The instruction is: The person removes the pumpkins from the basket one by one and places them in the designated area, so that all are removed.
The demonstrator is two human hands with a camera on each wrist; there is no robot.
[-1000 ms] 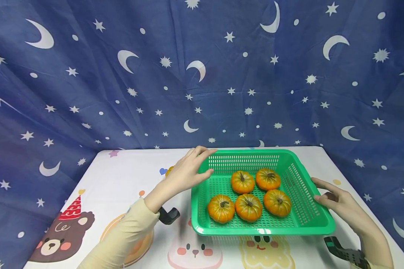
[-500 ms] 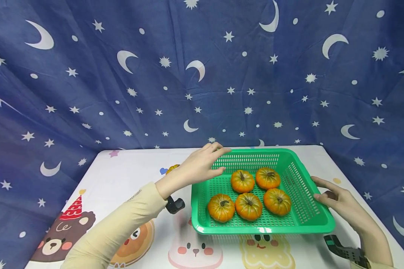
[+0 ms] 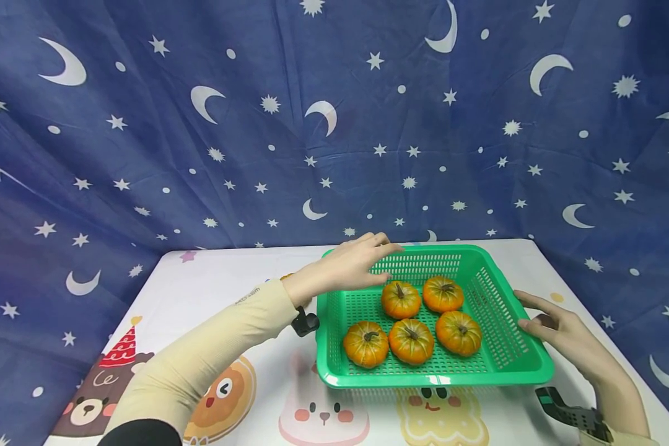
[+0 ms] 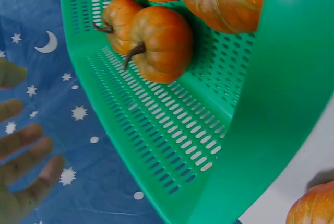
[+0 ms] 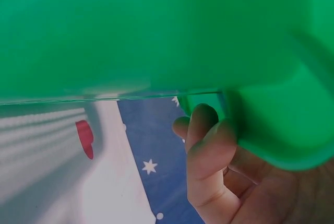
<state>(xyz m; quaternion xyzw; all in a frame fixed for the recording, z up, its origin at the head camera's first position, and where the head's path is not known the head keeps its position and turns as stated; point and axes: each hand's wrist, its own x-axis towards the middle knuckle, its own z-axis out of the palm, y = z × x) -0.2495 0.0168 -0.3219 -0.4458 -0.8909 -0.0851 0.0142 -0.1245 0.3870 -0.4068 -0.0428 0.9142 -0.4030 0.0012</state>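
A green plastic basket holds several small orange pumpkins with brown stems. My left hand hovers over the basket's back left part, fingers extended and apart from the pumpkins. In the left wrist view its fingers are spread beside the basket wall, holding nothing. At the basket's right side, my right hand grips the rim. The right wrist view shows its curled fingers under the basket's edge. Another pumpkin lies outside the basket, mostly hidden behind the left arm in the head view.
The white table carries cartoon prints, among them a bear and a rabbit. Behind it hangs a blue curtain with moons and stars. A wrist camera mount sits by the basket's left rim.
My left hand has moved right and slightly away, from the basket's left rim to above its back left part. The right hand stays at the rim, and the pumpkins have not moved.
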